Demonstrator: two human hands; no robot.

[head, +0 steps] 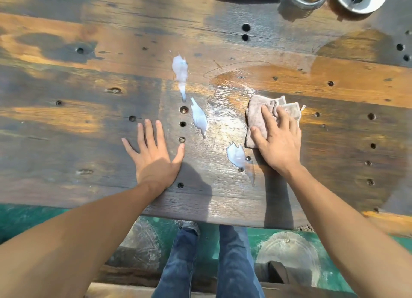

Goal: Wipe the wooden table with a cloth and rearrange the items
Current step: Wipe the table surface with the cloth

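While the left hand (153,155) lies flat and splayed on the bench (66,124), the right hand (277,141) presses a cloth (258,117) with straight fingers beside white spills (199,117).

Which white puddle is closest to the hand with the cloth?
The puddle nearest the table edge, just left of the right hand pressing the cloth. The other two lie farther away.

The left forearm (89,231) and right forearm (334,208) are bare and lean. The left hand (153,157) and right hand (278,141) are bare too, with slim fingers and short nails. The legs wear faded, creased blue jeans (231,264); a grey shoe (189,227) shows at the left leg.
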